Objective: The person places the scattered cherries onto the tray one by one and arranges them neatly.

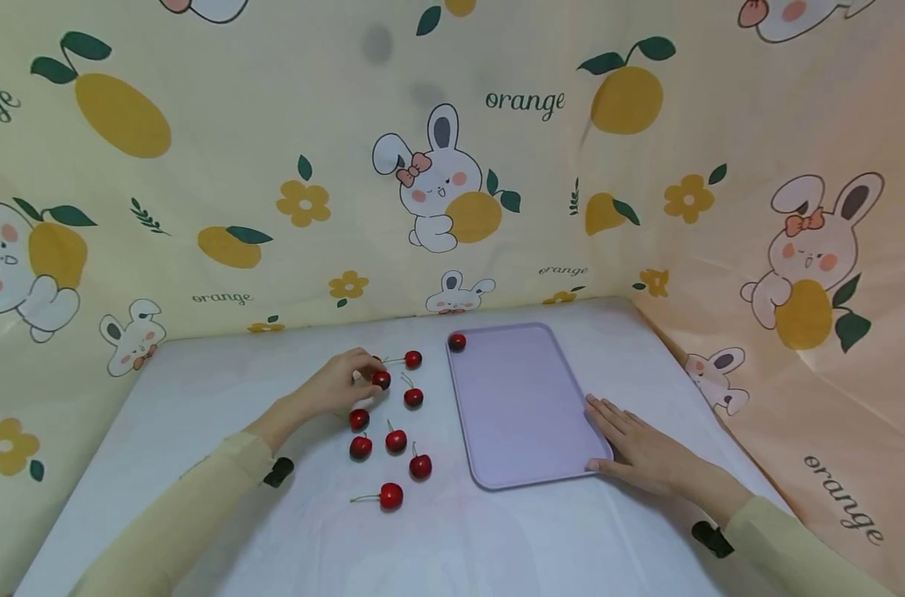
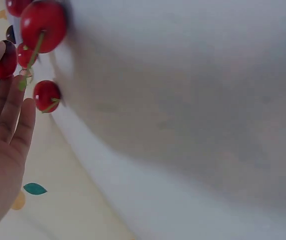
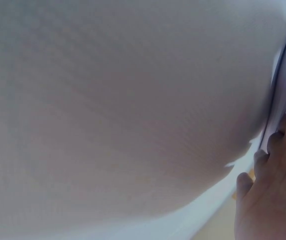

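Note:
My left hand (image 1: 341, 384) pinches a dark red cherry (image 1: 381, 380) between thumb and fingers, at the far side of a loose group of cherries. In the left wrist view, the pinched cherry (image 2: 5, 65) shows at the fingertips, with other cherries close by. To the right lies a flat lilac tray (image 1: 527, 406), and one cherry (image 1: 457, 342) sits in its far left corner. My right hand (image 1: 646, 452) touches the tray's right edge, fingers extended along it and thumb near the close corner. Only part of the right hand (image 3: 277, 185) appears in the right wrist view.
Several cherries with green stems are scattered left of the tray, among them one near the front (image 1: 391, 496) and one at the back (image 1: 413, 359). A white cloth (image 1: 311, 539) covers the table. Behind and beside it hangs a printed yellow curtain (image 1: 363, 166).

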`<state>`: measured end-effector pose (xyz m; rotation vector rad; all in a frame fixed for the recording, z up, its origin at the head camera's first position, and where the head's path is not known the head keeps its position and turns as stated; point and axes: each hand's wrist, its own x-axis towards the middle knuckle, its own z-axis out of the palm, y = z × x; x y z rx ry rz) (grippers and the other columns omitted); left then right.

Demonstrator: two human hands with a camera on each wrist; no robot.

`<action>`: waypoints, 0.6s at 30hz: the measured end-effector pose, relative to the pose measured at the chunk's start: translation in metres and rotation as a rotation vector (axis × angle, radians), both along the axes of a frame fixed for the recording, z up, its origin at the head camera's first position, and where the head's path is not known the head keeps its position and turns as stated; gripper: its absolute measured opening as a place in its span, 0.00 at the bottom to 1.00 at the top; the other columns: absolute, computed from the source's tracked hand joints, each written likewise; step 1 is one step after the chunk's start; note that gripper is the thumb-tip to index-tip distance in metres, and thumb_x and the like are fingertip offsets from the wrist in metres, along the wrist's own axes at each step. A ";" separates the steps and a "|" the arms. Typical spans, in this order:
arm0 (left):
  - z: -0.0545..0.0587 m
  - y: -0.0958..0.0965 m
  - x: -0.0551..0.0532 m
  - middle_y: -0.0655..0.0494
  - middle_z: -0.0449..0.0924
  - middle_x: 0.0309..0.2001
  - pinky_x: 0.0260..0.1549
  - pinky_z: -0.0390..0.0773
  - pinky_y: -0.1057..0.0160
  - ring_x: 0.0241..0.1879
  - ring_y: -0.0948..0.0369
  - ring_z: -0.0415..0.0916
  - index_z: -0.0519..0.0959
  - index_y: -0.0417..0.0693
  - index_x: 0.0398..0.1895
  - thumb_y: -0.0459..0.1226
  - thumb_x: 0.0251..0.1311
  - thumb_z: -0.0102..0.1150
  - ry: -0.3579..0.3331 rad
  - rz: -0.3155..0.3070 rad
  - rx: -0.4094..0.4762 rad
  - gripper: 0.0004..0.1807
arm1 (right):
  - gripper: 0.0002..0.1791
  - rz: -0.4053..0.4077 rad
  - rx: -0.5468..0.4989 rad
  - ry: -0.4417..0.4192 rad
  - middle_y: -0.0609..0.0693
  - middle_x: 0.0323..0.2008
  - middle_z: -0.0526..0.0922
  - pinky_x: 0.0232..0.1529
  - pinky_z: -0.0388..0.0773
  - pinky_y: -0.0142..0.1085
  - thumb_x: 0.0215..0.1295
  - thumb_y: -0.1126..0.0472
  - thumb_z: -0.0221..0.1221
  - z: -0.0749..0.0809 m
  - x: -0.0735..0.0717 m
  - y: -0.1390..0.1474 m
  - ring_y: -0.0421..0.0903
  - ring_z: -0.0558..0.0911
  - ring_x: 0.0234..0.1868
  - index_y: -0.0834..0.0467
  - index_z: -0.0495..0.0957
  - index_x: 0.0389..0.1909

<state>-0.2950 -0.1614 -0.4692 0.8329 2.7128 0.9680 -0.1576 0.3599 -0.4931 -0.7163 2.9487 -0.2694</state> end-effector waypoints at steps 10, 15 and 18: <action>0.009 0.022 -0.007 0.54 0.80 0.48 0.44 0.83 0.58 0.45 0.54 0.79 0.83 0.46 0.56 0.37 0.66 0.70 0.068 -0.009 0.056 0.17 | 0.50 0.005 -0.012 0.003 0.61 0.82 0.52 0.75 0.55 0.61 0.73 0.33 0.55 0.002 0.002 0.002 0.65 0.55 0.80 0.64 0.55 0.81; 0.012 0.034 -0.012 0.53 0.81 0.51 0.48 0.83 0.52 0.50 0.50 0.80 0.82 0.46 0.58 0.38 0.66 0.70 0.074 -0.008 0.081 0.18 | 0.50 0.007 -0.021 -0.002 0.62 0.81 0.52 0.75 0.55 0.61 0.73 0.33 0.55 0.003 0.002 0.000 0.66 0.55 0.79 0.64 0.55 0.80; 0.015 0.042 -0.015 0.54 0.81 0.52 0.50 0.82 0.52 0.51 0.53 0.79 0.82 0.46 0.58 0.39 0.66 0.71 0.073 0.000 0.096 0.19 | 0.50 0.005 -0.020 -0.004 0.62 0.81 0.52 0.75 0.56 0.60 0.73 0.32 0.55 0.003 0.002 -0.001 0.65 0.55 0.79 0.64 0.55 0.80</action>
